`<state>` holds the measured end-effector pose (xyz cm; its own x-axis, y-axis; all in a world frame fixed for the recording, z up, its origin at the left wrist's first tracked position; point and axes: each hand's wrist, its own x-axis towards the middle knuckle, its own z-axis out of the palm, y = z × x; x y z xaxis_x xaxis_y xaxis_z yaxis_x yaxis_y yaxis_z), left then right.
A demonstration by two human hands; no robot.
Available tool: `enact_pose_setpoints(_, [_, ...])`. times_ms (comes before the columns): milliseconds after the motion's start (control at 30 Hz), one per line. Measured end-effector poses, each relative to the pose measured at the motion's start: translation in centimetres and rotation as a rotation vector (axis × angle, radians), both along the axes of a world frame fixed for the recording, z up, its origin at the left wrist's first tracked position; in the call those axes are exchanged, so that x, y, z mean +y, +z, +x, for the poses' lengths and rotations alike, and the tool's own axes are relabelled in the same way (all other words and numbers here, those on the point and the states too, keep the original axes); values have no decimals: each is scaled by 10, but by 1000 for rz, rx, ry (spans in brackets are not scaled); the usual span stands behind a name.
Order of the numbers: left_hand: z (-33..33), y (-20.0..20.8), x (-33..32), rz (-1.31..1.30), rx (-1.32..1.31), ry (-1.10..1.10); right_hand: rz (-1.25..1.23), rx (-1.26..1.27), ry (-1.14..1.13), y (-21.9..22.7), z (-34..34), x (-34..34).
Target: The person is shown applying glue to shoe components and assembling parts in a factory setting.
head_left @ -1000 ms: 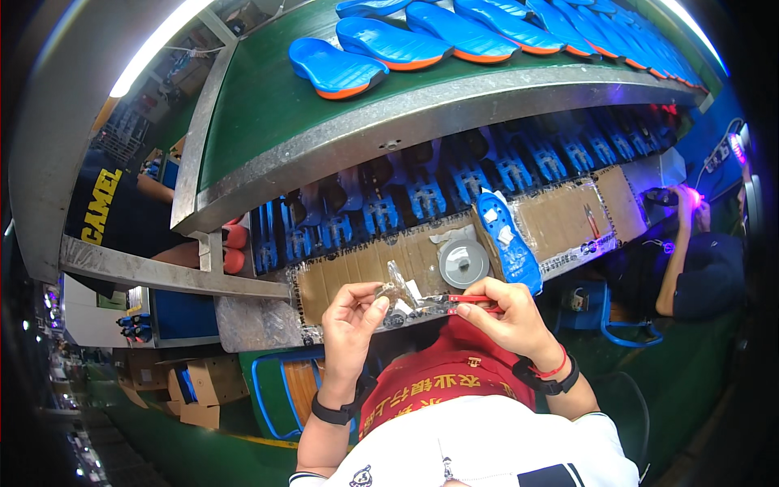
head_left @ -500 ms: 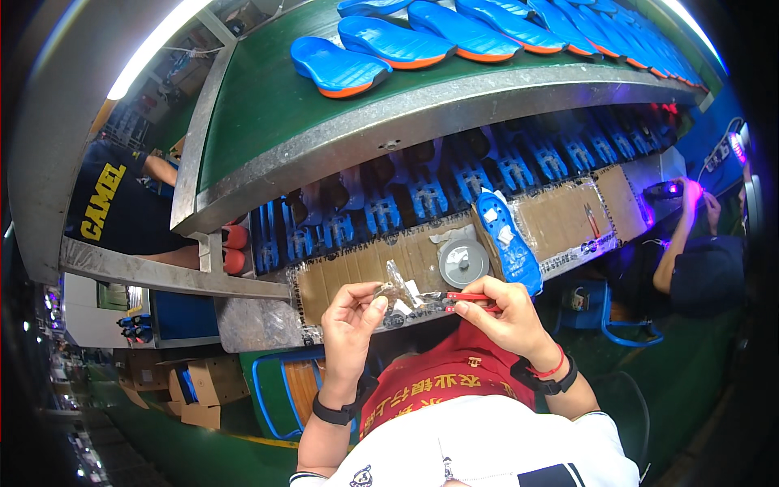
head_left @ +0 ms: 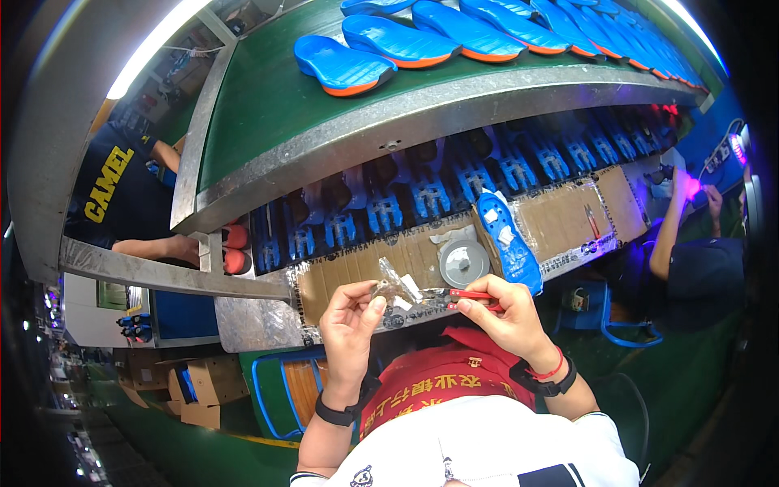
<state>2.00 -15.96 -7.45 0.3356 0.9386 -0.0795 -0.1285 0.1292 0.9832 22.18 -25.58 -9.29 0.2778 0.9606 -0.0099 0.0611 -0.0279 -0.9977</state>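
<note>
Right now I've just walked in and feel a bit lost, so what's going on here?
A person's right hand holds red-handled pliers, tips toward a small see-through piece pinched in the left hand; whether they touch is unclear. Just beyond, a round grey disc and cardboard lie on the bench. Blue soles line the green surface above.

Red-handled pliers (head_left: 462, 294) point leftward at clear plastic (head_left: 393, 280).

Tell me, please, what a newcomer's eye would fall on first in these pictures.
Probably the blue, orange-edged soles on the green surface across the top. Next, at the lower middle, the right hand grips red-handled pliers, and the left hand pinches a small clear piece. The purple glow at far right stands out too.
</note>
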Motion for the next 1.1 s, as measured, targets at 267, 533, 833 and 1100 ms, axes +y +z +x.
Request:
enact_pose_setpoints(267, [-1,-2,1,-5,-8,-5,41,-22,-6,0,-2,4])
enact_pose_setpoints(533, [-1,-1,3,-7,8,-6,17,17,-6,-4,-6,5])
enact_pose_setpoints(833, [-5,-4,5,-14,-5,30,17,38,-88,8,0,3])
enact_pose_setpoints(1100, [-4,-2,2,5,-21,41,108,-5,-66,1,-14,4])
